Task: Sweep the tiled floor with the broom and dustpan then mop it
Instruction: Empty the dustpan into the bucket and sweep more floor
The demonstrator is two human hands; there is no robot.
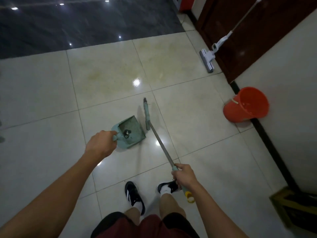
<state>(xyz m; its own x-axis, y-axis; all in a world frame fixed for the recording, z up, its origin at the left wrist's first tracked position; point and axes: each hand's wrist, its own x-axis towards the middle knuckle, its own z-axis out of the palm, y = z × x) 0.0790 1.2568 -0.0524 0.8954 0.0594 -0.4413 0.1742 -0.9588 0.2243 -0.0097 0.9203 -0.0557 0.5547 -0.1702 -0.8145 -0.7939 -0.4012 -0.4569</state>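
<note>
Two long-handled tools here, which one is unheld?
The flat mop, leaning on the dark door. The broom is held by the right hand.

Tiled floor [109, 93]: dustpan [131, 133] (bucket [245, 104])

Glossy pale tiled floor [106, 79] throwing back lamp glare, matt green plastic dustpan [132, 133] in my left hand [101, 143], dull metal broom [160, 143] shaft with plastic grip in my right hand [184, 176], smooth orange plastic bucket [245, 104], dark polished wooden door [240, 40]
</note>
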